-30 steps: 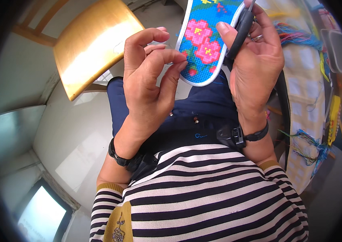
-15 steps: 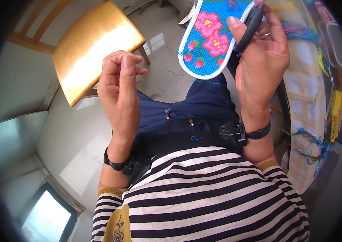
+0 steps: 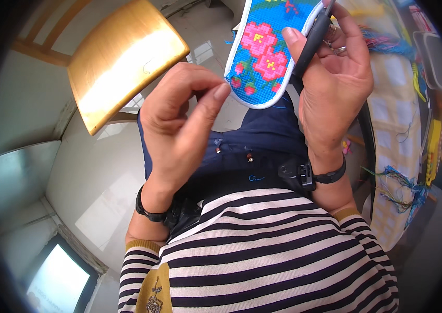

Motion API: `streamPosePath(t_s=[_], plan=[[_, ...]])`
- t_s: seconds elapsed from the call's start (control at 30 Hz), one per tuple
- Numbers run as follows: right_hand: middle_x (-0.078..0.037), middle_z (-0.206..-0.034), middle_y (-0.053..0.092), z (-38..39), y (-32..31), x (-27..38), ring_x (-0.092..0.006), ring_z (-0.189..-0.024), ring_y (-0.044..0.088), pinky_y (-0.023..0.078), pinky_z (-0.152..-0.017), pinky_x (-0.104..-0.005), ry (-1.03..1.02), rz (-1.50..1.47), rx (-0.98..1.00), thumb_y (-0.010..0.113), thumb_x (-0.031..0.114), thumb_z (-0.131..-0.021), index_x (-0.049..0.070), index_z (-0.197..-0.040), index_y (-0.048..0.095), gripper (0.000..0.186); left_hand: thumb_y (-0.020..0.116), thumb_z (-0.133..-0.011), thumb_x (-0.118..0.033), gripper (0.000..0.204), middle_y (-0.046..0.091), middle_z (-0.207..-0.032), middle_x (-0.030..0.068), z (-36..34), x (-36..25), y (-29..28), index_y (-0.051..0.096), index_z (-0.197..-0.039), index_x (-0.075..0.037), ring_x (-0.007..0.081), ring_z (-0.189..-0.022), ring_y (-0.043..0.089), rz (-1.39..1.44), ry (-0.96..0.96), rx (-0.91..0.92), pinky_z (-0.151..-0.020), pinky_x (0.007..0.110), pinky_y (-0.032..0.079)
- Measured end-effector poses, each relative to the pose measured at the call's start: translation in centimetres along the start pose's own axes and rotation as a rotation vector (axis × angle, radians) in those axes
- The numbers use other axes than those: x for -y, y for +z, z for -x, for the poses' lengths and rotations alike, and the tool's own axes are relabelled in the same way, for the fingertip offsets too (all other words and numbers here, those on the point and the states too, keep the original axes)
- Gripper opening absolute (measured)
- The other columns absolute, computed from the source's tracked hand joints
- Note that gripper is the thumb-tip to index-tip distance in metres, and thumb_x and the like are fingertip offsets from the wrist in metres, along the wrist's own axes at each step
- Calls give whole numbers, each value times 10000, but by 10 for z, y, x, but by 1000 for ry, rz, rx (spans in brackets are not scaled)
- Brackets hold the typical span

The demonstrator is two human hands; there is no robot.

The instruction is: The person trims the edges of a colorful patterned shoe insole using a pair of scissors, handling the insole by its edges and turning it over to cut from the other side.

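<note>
Head: chair [image 3: 127, 65] left of insole [image 3: 270, 49], threads [image 3: 415, 198] right.

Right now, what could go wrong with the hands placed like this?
The right hand holds both the flowered insole and a black-handled tool; the tool's metal end, close to the fingers, might nick skin or fabric. Loose blue thread sticks out at the insole's left edge, near the left hand, and could snag or pull a stitch.

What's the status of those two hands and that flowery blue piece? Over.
Right hand: holding flowered insole and black-handled tool. Left hand: at insole's lower left edge, whether gripping anything unclear. In the way: tool overlaps insole's right edge.
</note>
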State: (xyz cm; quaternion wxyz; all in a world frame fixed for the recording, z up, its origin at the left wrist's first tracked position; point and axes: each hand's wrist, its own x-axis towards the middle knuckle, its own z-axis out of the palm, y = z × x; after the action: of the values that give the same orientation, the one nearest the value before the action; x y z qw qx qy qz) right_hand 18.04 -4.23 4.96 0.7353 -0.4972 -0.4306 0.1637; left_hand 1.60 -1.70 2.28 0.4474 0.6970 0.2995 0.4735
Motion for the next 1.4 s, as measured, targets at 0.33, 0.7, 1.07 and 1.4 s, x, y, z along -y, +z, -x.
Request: streamPosePath(t_s=[0.33,0.7,1.07,1.4], plan=[[-129,-1029,621,1,2,4,-162,-904,633,520,-782,-244,29,-4,-44,624,-147,-737,-83,-1245,431,547,685,-767,-1,140,545,-826,23,0,-3,6,577,-856,6,79,-692,516,71,-59,-70,-633,188,415],[-126,-1041,614,2,1,-7,-161,-918,626,519,-784,-251,13,21,8,608,-178,-728,-85,-1252,427,562,593,-867,-156,150,475,-841,42,3,4,-7,530,-869,-21,117,-723,432,950,-394,9,-687,244,354],[-117,-1018,613,0,-4,-6,-150,-897,624,513,-780,-238,111,-85,-42,606,-167,-734,-85,-1259,424,561,708,-753,-30,161,556,-829,34,-3,18,-17,640,-894,5,77,-614,469,-84,14,-108,-546,198,387],[-132,-1026,617,5,7,5,-158,-907,628,514,-783,-240,37,18,14,610,-151,-744,-92,-1249,426,541,675,-764,38,93,577,-764,54,-1,5,-6,632,-845,25,98,-617,506,-131,137,-37,-568,212,426]])
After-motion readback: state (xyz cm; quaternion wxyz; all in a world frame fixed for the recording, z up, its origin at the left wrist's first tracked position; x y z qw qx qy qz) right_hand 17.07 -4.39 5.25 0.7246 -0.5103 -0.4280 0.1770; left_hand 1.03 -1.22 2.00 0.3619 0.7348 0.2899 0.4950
